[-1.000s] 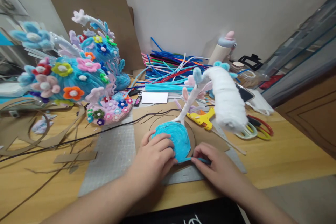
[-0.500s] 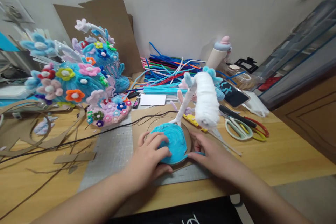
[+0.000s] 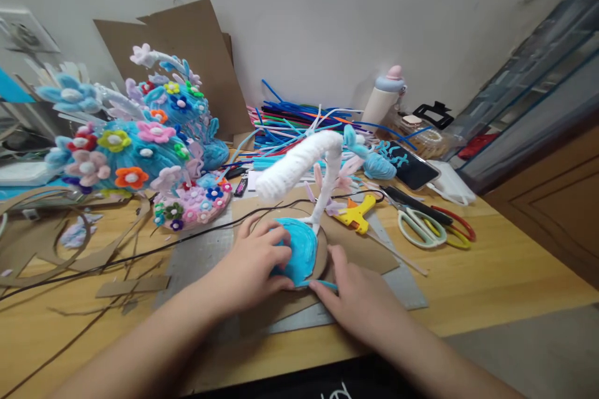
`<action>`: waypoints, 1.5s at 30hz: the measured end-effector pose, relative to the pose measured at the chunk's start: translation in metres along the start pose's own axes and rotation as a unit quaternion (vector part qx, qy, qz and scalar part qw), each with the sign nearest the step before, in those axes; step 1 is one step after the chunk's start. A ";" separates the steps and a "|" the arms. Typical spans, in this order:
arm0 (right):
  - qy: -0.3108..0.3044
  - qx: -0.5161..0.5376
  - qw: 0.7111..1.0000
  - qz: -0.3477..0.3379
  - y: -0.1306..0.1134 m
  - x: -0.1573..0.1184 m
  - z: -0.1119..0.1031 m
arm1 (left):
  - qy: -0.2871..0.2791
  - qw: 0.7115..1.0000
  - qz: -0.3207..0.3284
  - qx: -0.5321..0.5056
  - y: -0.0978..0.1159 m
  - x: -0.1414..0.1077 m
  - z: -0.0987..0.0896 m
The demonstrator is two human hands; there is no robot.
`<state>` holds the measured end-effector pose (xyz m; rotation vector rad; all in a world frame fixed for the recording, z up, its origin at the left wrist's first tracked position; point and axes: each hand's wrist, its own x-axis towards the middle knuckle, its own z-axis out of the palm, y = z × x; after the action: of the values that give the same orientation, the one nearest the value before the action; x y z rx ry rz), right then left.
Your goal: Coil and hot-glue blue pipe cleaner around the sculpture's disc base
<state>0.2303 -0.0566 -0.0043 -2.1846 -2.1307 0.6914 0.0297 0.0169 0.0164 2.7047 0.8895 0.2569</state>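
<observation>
Left hand (image 3: 253, 260) curls over the blue-coiled disc (image 3: 304, 248), gripping it above the cardboard sheet (image 3: 374, 250) at the head view's centre; right hand (image 3: 362, 302) pinches a blue strip (image 3: 327, 285) at its near edge. Coiling seems in hand; next calls for pressing the strip snug. Since the earlier frame, the white stem's (image 3: 324, 196) drooping end has swung leftward.

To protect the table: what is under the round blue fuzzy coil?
Flat brown cardboard shows around the right side of the blue coil; whatever lies directly beneath is covered.
</observation>
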 end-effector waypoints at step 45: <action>0.000 0.082 0.997 -0.010 0.027 0.014 0.003 | 0.119 0.983 -0.114 -0.085 0.022 -0.009 0.042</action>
<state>0.2547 -0.0464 -0.0195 -2.0783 -2.0129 0.8315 0.0456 -0.0138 -0.0167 2.4231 1.1747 0.5873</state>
